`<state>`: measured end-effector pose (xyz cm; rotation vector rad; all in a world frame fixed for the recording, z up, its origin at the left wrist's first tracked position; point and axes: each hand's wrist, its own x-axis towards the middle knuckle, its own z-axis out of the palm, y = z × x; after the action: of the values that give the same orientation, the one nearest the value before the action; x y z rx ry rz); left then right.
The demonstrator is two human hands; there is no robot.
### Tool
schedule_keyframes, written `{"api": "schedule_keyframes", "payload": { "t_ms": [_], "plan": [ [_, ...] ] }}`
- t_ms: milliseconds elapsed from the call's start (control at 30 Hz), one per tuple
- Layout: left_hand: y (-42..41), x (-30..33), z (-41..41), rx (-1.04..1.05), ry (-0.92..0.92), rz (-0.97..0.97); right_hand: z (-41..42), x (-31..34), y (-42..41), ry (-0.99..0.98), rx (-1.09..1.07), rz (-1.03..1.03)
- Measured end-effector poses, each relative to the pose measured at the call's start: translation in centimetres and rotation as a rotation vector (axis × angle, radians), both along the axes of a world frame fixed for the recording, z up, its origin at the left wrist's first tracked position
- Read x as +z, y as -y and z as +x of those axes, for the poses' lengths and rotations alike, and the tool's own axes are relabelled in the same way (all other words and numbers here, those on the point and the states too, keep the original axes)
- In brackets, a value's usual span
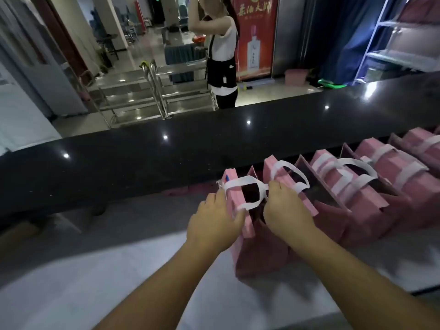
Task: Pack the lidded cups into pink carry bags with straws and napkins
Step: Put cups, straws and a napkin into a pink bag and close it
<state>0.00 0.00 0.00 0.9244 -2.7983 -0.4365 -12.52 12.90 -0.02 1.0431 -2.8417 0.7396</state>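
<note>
1. We see a row of pink carry bags standing along the near side of a dark counter [142, 167], running away to the right. The nearest bag [257, 236] stands at the left end of that row, on a pale lower surface [95, 294] in front of us.
2. Both our hands are at this bag's mouth, one on each side. The left hand [214, 225] presses against the bag's left panel, fingers curled over its top edge. The right hand [285, 210] grips the right panel, fingers folded over the rim near the white handle [247, 186].
3. The bag's opening lies directly between our hands, its long axis running away from us; neither hand is clearly nearer.
4. Both forearms reach forward and slightly inward, wrists roughly level, palms facing each other across the bag.
5. We judge the hands to be spreading the mouth open for packing. No cup, straw or napkin is visible; the bag's interior is dark, so we cannot tell its contents.
6. A person [222, 55] stands beyond the counter.
</note>
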Motion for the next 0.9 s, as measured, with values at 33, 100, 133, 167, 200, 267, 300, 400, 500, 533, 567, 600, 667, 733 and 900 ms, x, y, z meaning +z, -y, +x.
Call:
{"api": "schedule_keyframes", "payload": {
  "t_ms": [33, 100, 133, 167, 200, 267, 300, 400, 500, 533, 567, 600, 667, 733, 900],
  "plan": [
    [-0.3, -0.1, -0.6, -0.003, 0.007, 0.023, -0.5, -0.3, 0.1, 0.056, -0.016, 0.022],
    [-0.8, -0.6, -1.7, 0.006, 0.037, 0.047, -1.3, -0.6, 0.6, 0.135, -0.027, 0.044],
    [-1.0, -0.8, -2.1, 0.005, 0.059, 0.070, -1.4, -0.4, 0.7, 0.175, -0.036, 0.079],
    [-1.2, -0.8, -2.7, 0.015, 0.070, 0.098, -1.7, -0.6, 0.9, 0.198, -0.040, 0.091],
    [-1.3, -0.8, -3.2, 0.024, 0.077, 0.122, -1.9, -0.6, 1.0, 0.221, -0.040, 0.096],
    [-1.1, -0.9, -4.1, 0.049, 0.077, 0.151, -2.2, -0.7, 1.2, 0.240, -0.034, 0.109],
    [-1.0, -0.8, -4.3, 0.064, 0.082, 0.167, -2.3, -0.9, 1.3, 0.243, -0.035, 0.119],
    [-0.7, -0.6, -4.6, 0.090, 0.067, 0.218, -2.5, -1.2, 1.7, 0.262, -0.058, 0.184],
    [0.4, -0.3, -3.9, 0.150, 0.008, 0.274, -2.7, -1.5, 1.7, 0.296, -0.069, 0.202],
    [0.9, -0.3, -3.6, 0.181, -0.008, 0.290, -2.7, -1.6, 1.7, 0.294, -0.073, 0.202],
    [1.4, -0.3, -3.2, 0.213, -0.016, 0.315, -2.8, -1.9, 1.7, 0.284, -0.071, 0.205],
    [1.8, -0.4, -2.8, 0.248, -0.029, 0.347, -2.8, -2.0, 1.7, 0.271, -0.069, 0.213],
    [2.5, -0.5, -1.6, 0.318, -0.066, 0.414, -2.7, -2.2, 1.8, 0.241, -0.061, 0.246],
    [3.1, -0.5, -0.4, 0.357, -0.102, 0.432, -2.7, -2.3, 2.2, 0.218, -0.034, 0.262],
    [4.4, -0.3, 4.4, 0.483, -0.184, 0.473, -0.9, -1.4, 4.6, 0.234, 0.088, 0.330]
  ]
}}
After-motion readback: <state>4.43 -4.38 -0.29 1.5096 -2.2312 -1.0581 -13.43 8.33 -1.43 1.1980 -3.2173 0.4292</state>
